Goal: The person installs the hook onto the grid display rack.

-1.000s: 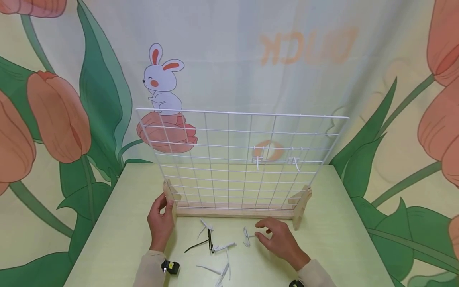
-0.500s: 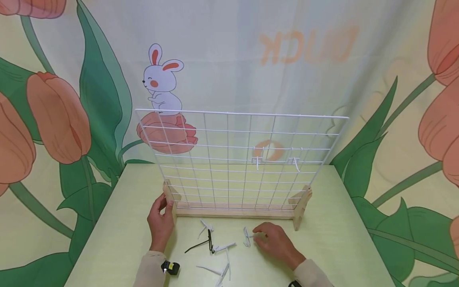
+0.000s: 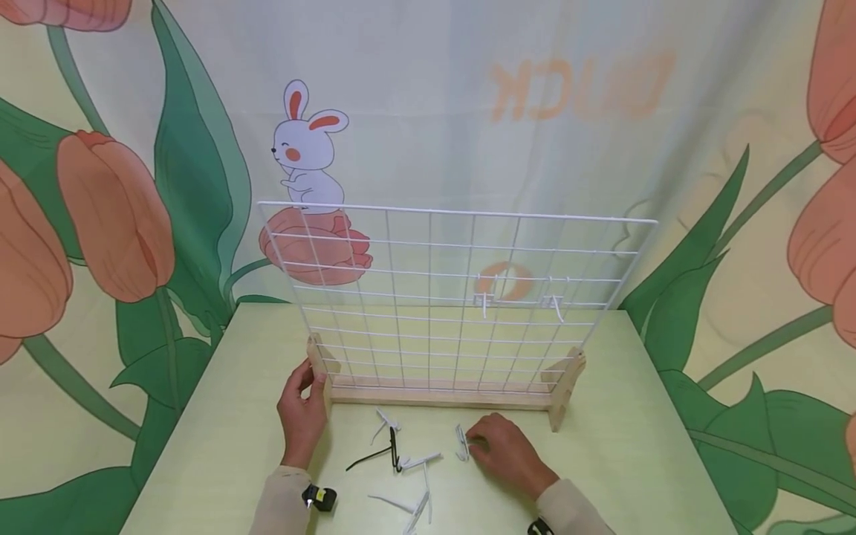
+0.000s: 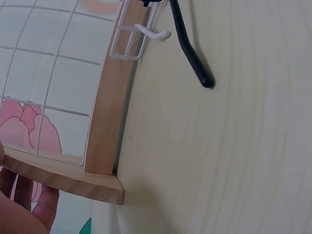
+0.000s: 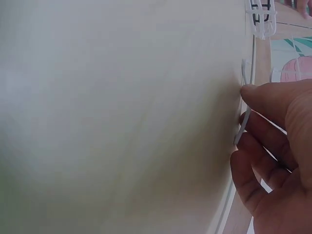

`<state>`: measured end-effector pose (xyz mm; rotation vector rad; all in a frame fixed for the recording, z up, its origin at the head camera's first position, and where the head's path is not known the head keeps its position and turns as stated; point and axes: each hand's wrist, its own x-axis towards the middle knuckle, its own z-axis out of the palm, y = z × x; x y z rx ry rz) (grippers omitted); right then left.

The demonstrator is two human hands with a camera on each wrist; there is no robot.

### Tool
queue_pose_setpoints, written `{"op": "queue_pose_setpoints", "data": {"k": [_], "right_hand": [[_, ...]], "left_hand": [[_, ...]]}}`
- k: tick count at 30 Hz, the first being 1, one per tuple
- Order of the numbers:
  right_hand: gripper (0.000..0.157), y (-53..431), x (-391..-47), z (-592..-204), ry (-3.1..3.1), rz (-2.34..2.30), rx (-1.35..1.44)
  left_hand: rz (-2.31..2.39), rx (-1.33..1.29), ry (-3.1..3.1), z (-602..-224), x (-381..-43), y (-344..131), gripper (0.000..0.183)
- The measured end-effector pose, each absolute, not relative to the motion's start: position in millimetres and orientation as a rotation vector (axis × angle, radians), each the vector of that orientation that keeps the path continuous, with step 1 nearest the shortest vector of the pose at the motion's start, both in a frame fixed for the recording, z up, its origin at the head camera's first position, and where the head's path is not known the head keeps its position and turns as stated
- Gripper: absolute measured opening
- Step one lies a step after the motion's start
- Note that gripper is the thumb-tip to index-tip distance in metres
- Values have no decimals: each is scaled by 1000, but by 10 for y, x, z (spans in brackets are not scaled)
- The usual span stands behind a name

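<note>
A white wire grid panel [image 3: 430,211] stands upright in a wooden stand [image 3: 441,399]. My left hand [image 3: 301,420] grips the stand's left end piece [image 4: 73,183], thumb in front and fingers round its outer side. On the table before the stand's base, my right hand [image 3: 506,453] pinches a white wire hook [image 3: 461,443] between thumb and fingers. In the right wrist view part of that hook [image 5: 243,127] shows past the fingertips, and the rest is covered. Two white hooks, one [image 3: 484,303] left of the other [image 3: 555,306], hang on the right half of the grid.
Left of my right hand lie a black hook [image 3: 393,449] and several white hooks, among them one near the base [image 3: 386,421] and one close to the front [image 3: 417,511]. A curtain [image 3: 414,96] printed with a rabbit and tulips hangs behind the table [image 3: 221,423].
My right hand has moved left and closed its fingers on the white hook. My left hand keeps its grip on the stand, and the view has shifted slightly.
</note>
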<state>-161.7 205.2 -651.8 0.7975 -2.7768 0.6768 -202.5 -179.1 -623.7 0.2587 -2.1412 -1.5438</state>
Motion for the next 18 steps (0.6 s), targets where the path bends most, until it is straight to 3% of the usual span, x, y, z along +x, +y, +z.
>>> {"op": "queue_pose_setpoints", "data": {"k": [18], "right_hand": [[7, 1991, -1592, -6500, -2871, 662, 672]], "left_hand": [[-1527, 257, -2166, -6253, -2037, -1793, 41]]}}
